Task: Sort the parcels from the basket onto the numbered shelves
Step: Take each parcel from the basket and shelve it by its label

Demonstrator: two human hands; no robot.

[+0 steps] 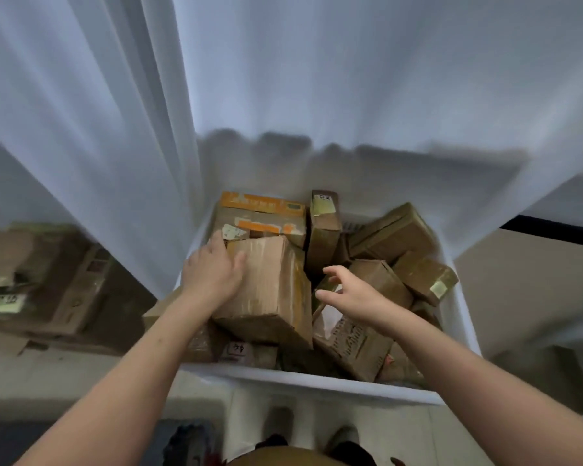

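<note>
Head view: the left hand [212, 269] rests on the far left corner of a large brown parcel [273, 290], fingers fairly straight over its edge and thumb spread on its top face, not clamped round it. The parcel lies tilted on top of the other cardboard parcels in the white basket [317, 381]. The right hand [350, 294] hovers just to the right of that parcel, over smaller boxes, with fingers apart, loosely curved and holding nothing; beyond both hands hangs a white curtain [350, 79].
</note>
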